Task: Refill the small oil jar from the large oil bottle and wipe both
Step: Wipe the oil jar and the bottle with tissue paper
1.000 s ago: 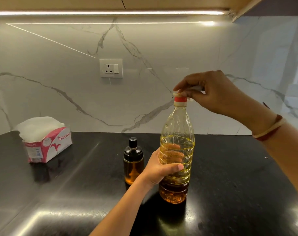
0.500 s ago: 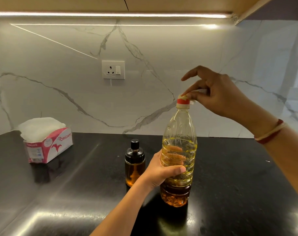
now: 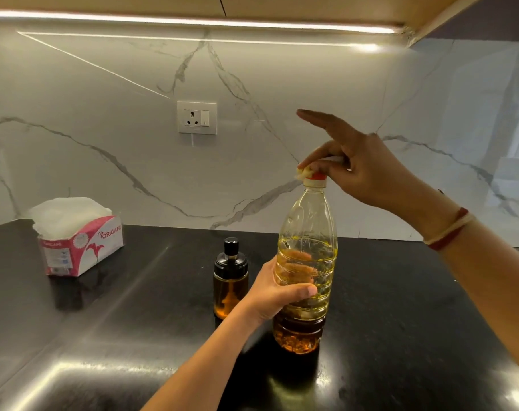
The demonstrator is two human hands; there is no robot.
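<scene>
Black countertop point(image 3: 104, 336) fills the lower frame, glossy, w/ a marble backsplash point(image 3: 104, 161) behind it & a wall socket point(image 3: 196, 117) set in that.

Large oil bottle point(image 3: 307, 221) stands upright on the counter, centre-right, approx half full of yellow oil. Tissue box point(image 3: 80, 244) sits well apart at far left, near the wall, top sheets sticking up. It's prob placed out of drip range but w/in reach for the wiping.

Left hand point(image 3: 271, 295) is wrapped round the bottle's mid-body, thumb in front, fingers behind showing thru the oil. I'd judge the grip firm b/c the bottle is tall, slick plastic & the other hand is working at its top. W/o a brace it could tip or spin.

Right hand point(image 3: 371, 170) comes in from the right at neck height, thumb & a lower finger pinching a tissue wad. The index finger sticks out straight, off the job. Wrist bands point(image 3: 448, 231) sit on that arm.

Small oil jar point(image 3: 230, 280) stands just beside the bottle on its left, partly behind the left hand. Its black lid is on, there's amber oil inside, & neither hand touches it.

Red cap point(image 3: 316, 180) is on the bottle's mouth. Tissue wad point(image 3: 305, 173), yellowed w/ oil, is pressed vs the cap's left edge. This reads as the wiping stage, w/ the bottle's top being done & the jar prob yet to be wiped.
</scene>
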